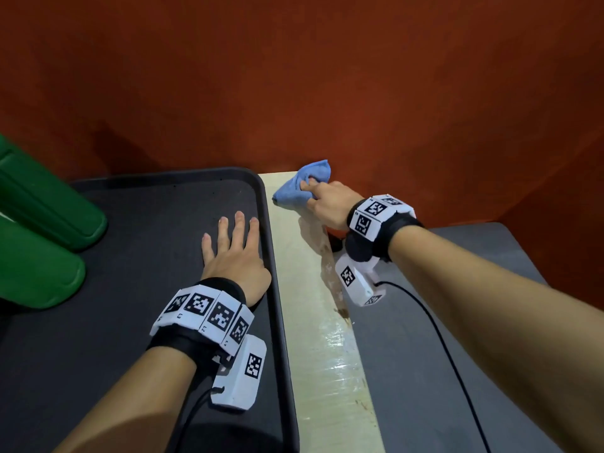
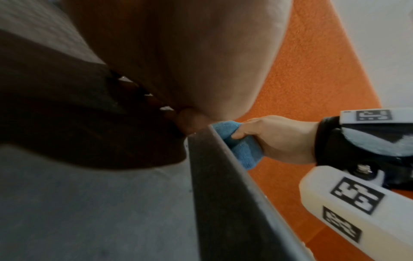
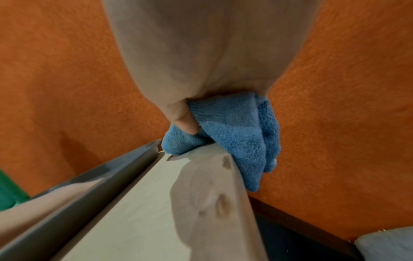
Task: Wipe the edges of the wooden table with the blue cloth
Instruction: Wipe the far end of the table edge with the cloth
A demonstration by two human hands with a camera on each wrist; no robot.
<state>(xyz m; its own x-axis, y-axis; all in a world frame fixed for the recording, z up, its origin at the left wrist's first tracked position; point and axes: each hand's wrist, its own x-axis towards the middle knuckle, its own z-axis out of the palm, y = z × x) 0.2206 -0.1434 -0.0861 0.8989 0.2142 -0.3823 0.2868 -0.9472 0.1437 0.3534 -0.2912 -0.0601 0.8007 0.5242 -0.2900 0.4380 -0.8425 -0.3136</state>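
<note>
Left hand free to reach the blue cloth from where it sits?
Probably yes. The left hand lies flat and empty in the black tray; only the tray's low rim separates it from the blue cloth, which the right hand already grips at the table's far corner.

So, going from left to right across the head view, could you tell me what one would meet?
Green containers → left hand flat in the black tray → pale wooden table strip → right hand gripping the blue cloth → grey surface at far right.
</note>
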